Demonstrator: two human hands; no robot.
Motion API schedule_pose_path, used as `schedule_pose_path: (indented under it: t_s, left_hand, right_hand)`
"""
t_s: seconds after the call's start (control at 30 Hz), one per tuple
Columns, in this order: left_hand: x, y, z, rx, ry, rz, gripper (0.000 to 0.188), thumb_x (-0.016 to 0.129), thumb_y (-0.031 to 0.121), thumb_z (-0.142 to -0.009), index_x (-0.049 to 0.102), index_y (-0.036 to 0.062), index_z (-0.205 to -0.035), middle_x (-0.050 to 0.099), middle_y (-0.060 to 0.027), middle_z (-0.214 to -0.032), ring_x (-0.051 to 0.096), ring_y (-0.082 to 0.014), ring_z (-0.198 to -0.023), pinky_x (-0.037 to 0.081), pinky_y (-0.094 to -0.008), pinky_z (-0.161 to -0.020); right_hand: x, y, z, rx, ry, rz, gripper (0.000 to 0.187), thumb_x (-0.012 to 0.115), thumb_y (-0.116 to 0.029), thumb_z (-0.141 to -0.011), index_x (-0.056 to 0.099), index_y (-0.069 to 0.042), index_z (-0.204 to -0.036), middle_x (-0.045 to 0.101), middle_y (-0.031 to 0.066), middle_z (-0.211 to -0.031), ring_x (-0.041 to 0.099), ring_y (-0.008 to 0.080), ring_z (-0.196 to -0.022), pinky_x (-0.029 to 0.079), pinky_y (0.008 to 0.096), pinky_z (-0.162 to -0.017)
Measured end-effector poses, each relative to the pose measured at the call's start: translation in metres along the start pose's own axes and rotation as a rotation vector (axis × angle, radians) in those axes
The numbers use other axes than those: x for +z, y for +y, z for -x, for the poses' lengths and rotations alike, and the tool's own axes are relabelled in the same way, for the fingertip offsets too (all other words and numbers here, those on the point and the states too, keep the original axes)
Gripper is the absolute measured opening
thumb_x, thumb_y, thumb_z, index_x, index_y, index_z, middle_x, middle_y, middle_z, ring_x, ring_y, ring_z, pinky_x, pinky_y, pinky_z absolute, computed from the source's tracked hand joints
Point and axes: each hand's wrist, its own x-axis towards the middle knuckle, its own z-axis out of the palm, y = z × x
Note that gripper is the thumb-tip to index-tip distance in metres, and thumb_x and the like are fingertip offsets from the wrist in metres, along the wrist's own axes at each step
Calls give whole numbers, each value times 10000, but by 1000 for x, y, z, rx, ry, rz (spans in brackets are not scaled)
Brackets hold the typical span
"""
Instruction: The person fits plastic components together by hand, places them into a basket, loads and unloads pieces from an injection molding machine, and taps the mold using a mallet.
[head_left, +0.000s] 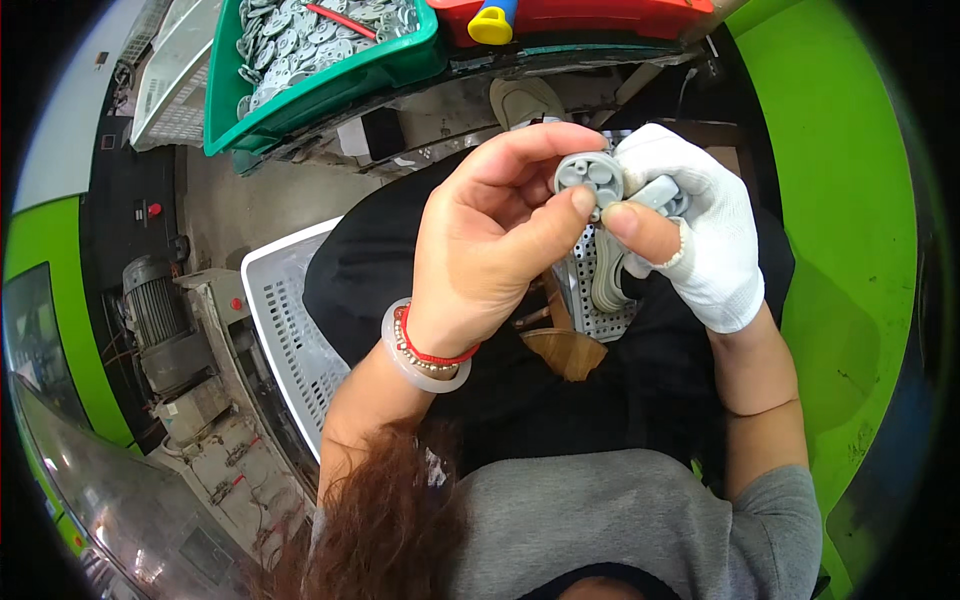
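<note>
Between the thumb and fingers of my left hand (pixel 475 225) is a round grey plastic part (pixel 588 172) with a raised rim and several round hollows. My left hand is bare, with bracelets at the wrist. My right hand (pixel 700 215) wears a white knit glove that leaves the thumb uncovered. Its thumb tip is close against the lower edge of the round part; whether it presses on it I cannot tell. More grey plastic pieces (pixel 662 193) sit in the curl of my right hand, partly hidden by its fingers.
A green bin (pixel 330 92) full of small grey parts, with a red stick on top, stands far left. Beside it are a red bin (pixel 600 20) and a blue-and-yellow handle (pixel 492 22). A white perforated basket (pixel 290 320) is left of my lap. A green panel (pixel 840 250) rises right.
</note>
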Motion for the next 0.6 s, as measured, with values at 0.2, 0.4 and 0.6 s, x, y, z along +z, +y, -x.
schedule_pose_path:
  t_s: [0.2, 0.4, 0.6]
  left_hand:
    - [3, 1, 1, -26, 46, -31, 308, 587, 29, -849, 539, -14, -1151, 615, -71, -1016, 583, -123, -916, 470, -249, -798]
    - [1, 2, 2, 28, -12, -41, 330, 579, 39, -858, 523, -20, -1177, 612, -78, -1035, 584, -124, -928, 472, -247, -802]
    - [0, 1, 1, 10, -5, -61, 344, 590, 26, -847, 517, -16, -1181, 606, -81, -1045, 585, -130, -936, 473, -255, -817]
  right_hand:
    - [2, -6, 2, 127, 15, -126, 214, 729, -168, -756, 621, -49, -896, 561, -16, -747, 494, 35, -629, 393, 182, -561]
    - [2, -6, 2, 177, 19, -160, 217, 725, -173, -761, 619, -50, -904, 556, -13, -722, 490, 34, -572, 386, 174, -511]
    - [2, 1, 1, 34, 17, -37, 207, 720, -162, -762, 620, -48, -904, 560, -21, -746, 483, 35, -657, 394, 194, -592]
